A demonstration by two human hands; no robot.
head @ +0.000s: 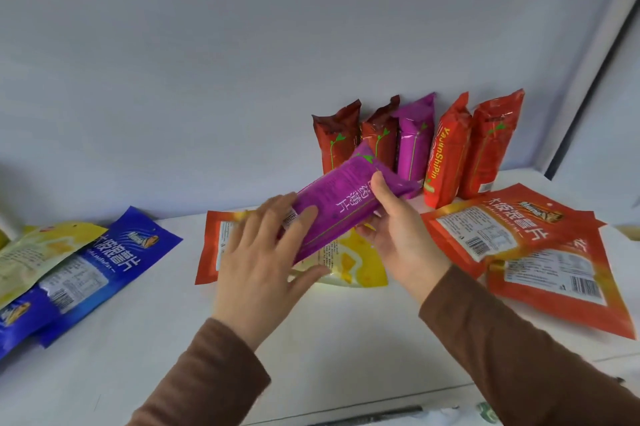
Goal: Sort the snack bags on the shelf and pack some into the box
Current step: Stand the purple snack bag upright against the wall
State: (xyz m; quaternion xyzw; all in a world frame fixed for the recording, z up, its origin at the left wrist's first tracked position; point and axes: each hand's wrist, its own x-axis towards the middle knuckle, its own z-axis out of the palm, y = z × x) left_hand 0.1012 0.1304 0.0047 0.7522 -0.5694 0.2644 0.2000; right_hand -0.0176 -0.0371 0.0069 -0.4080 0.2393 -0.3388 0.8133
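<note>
Gripping a purple snack bag [341,207] in our right hand [398,231], left hand [266,259] open against it; far orange bag [446,162] reads "YaJunShiPin".

Five packs [412,145] stand against the wall [242,96], behind flat bags [512,235].

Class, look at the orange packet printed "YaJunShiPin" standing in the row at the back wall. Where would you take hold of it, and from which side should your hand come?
Probably grip the orange packet by its upper half, fingers on the two broad faces, coming from above and in front. It stands upright on its narrow end, leaning on the wall, close between the purple packet and a red packet; only its top and front edge are free.
</note>
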